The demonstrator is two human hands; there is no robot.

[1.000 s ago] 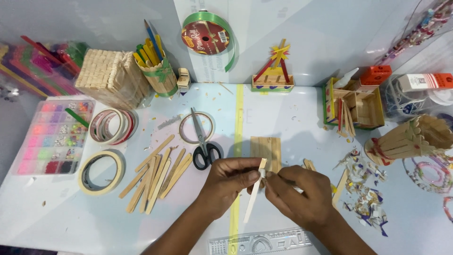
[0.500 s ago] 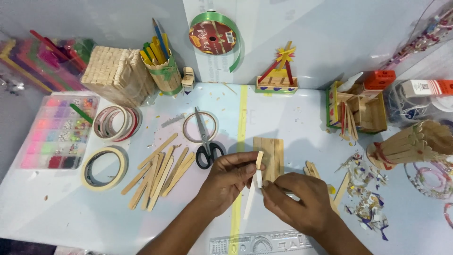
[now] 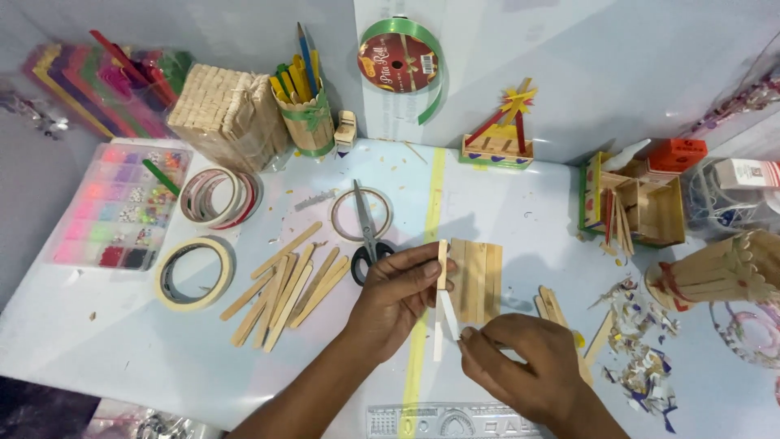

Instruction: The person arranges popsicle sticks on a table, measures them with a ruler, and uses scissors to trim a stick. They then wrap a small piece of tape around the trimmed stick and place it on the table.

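Note:
My left hand [image 3: 396, 294] pinches a wooden craft stick [image 3: 442, 264] upright over the white table [image 3: 122, 341]. A white strip of tape backing [image 3: 448, 315] hangs from the stick, and my right hand [image 3: 520, 366] grips its lower end between thumb and finger. Just behind the stick lies a small panel of joined craft sticks [image 3: 475, 280]. Left of my left hand lie loose craft sticks [image 3: 284, 284] in a heap and black-handled scissors [image 3: 367, 232].
Tape rolls [image 3: 193, 272] and a bead box [image 3: 114, 213] sit at the left. A stick bundle [image 3: 227, 114], pencil cup [image 3: 305, 106], ribbon spool [image 3: 398, 61] and small stick models [image 3: 497, 134] line the back. Paper scraps [image 3: 642, 341] and a ruler [image 3: 443, 421] lie near the front.
The white strip has been pulled further down off the stick by my right hand, which moved down and to the right. My left hand stayed in place holding the stick.

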